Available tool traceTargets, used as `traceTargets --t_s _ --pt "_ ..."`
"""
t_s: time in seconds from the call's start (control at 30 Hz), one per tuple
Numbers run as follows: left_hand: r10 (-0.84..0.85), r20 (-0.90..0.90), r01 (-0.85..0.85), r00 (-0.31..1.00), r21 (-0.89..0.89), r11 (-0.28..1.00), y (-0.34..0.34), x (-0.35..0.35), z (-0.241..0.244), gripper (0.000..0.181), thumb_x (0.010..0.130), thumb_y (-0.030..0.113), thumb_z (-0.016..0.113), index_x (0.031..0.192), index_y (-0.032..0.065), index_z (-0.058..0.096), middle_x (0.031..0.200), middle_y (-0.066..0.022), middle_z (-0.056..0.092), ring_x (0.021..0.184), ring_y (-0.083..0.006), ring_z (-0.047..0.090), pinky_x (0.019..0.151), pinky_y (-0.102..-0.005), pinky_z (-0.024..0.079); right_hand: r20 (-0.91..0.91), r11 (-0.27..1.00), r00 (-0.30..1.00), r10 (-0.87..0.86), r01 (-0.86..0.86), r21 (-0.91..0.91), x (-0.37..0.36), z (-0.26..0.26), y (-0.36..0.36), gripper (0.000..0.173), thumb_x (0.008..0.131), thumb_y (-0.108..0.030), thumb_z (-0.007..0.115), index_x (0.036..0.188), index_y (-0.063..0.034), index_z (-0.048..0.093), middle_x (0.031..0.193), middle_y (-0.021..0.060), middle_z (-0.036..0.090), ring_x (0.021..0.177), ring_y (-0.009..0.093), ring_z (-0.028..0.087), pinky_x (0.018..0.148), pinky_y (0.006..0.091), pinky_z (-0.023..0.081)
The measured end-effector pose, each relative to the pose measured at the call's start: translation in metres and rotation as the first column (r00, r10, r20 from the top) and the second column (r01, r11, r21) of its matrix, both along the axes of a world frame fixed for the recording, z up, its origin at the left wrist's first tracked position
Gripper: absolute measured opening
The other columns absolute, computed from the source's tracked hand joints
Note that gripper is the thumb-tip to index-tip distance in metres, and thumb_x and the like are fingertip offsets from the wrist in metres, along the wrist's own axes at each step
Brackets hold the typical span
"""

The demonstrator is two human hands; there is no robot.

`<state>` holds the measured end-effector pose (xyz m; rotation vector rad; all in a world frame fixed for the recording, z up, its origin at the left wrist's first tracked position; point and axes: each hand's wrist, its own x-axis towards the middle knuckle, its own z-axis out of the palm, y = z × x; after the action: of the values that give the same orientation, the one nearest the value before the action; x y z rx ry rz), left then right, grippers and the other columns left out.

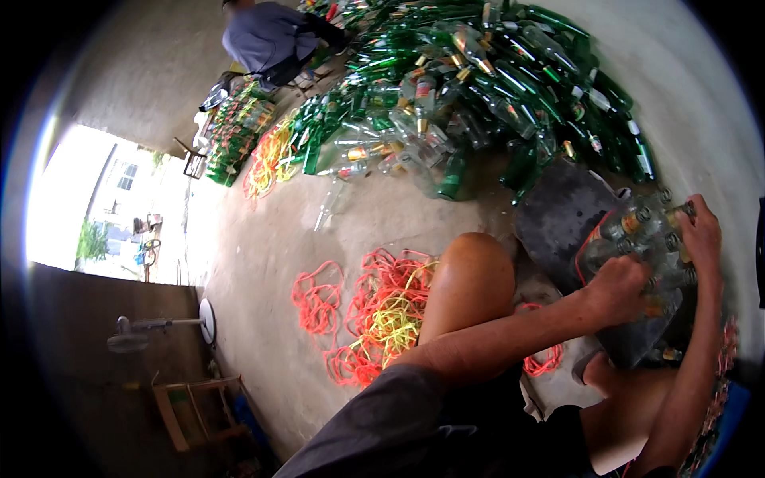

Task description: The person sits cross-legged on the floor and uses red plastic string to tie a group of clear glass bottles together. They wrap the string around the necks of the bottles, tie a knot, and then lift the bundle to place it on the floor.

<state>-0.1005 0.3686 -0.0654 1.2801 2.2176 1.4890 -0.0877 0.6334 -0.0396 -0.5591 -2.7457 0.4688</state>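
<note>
Clear glass bottles stand bunched together on a dark flat board, with a red cord round their near left side. My left hand is curled over the left side of the bunch; it is blurred, and whether it grips anything is hidden. At the far right edge, my right hand has its thumb and fingers round the neck of a glass bottle. Some bottles bear paper labels.
A large heap of green and clear bottles lies ahead. Red and yellow cord lies tangled left of my knee, more cord beyond. A person sits at the upper left near bundled bottles. A fan stands left.
</note>
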Motion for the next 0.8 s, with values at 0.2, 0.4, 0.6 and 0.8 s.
traceTargets --t_s 0.2,0.4,0.6,0.8 --pt "-0.055 -0.029 0.054 0.998 -0.032 0.998 -0.008 -0.009 0.008 0.031 0.078 0.026 0.082 0.091 0.0004 0.07 0.088 -0.0244 0.069 0.084 -0.045 0.069 0.077 -0.0513 0.056 0.028 0.98 0.999 -0.036 0.03 0.198 -0.01 0.001 -0.012 0.038 0.086 -0.035 0.076 0.107 -0.0061 0.063 0.084 0.0199 0.068 0.082 0.043 0.068 0.072 0.0516 0.053" --pt "-0.039 -0.018 0.037 0.999 -0.088 0.995 0.001 -0.008 0.01 0.026 0.079 0.015 0.08 0.098 -0.0006 0.071 0.09 -0.0209 0.068 0.078 -0.0402 0.069 0.07 -0.0452 0.056 0.129 0.98 0.975 -0.184 0.171 0.105 -0.012 0.015 -0.019 0.042 0.082 -0.039 0.075 0.109 -0.0078 0.069 0.096 0.0184 0.074 0.096 0.038 0.071 0.084 0.0494 0.054" --pt "-0.049 0.016 0.051 0.999 -0.139 0.989 0.001 -0.005 0.012 0.029 0.08 0.016 0.081 0.101 -0.0012 0.072 0.09 -0.0199 0.069 0.074 -0.0338 0.071 0.068 -0.0408 0.056 0.108 0.986 0.981 -0.162 0.158 0.051 -0.005 0.014 -0.018 0.045 0.081 -0.039 0.074 0.114 -0.0084 0.069 0.099 0.0174 0.075 0.096 0.038 0.071 0.085 0.0492 0.054" --pt "-0.073 0.059 0.079 0.996 -0.118 0.99 0.0 -0.005 0.011 0.028 0.08 0.012 0.082 0.102 -0.0023 0.072 0.091 -0.0182 0.07 0.07 -0.028 0.071 0.064 -0.0376 0.056 0.041 0.994 0.993 -0.107 0.107 0.014 -0.003 0.011 -0.02 0.046 0.084 -0.033 0.071 0.121 -0.0065 0.065 0.097 0.0204 0.074 0.097 0.039 0.071 0.085 0.0495 0.054"
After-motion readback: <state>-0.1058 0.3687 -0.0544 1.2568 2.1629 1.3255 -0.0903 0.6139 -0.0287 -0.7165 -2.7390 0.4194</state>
